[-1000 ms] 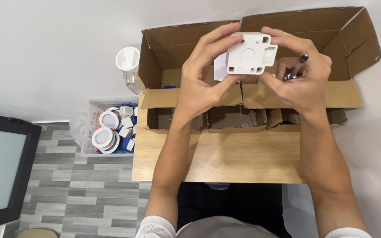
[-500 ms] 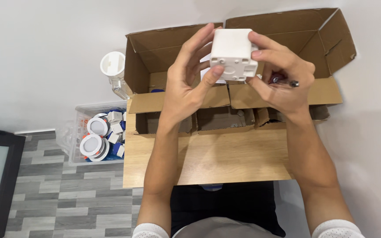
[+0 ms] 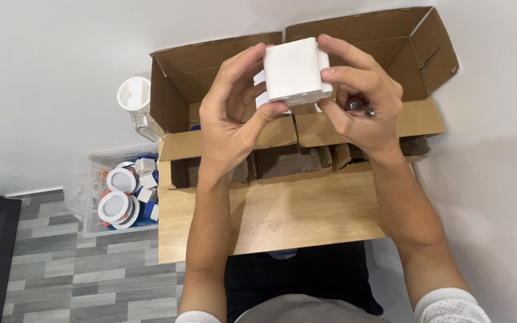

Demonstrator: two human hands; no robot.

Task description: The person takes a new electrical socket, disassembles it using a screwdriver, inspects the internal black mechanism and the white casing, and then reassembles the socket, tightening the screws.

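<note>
Two hands hold a smooth white plastic block above the open cardboard boxes at the desk's far edge. Left of the desk sits a clear bin of round white fittings. The left hand and right hand curl around the block; bare wood lies nearer.
</note>
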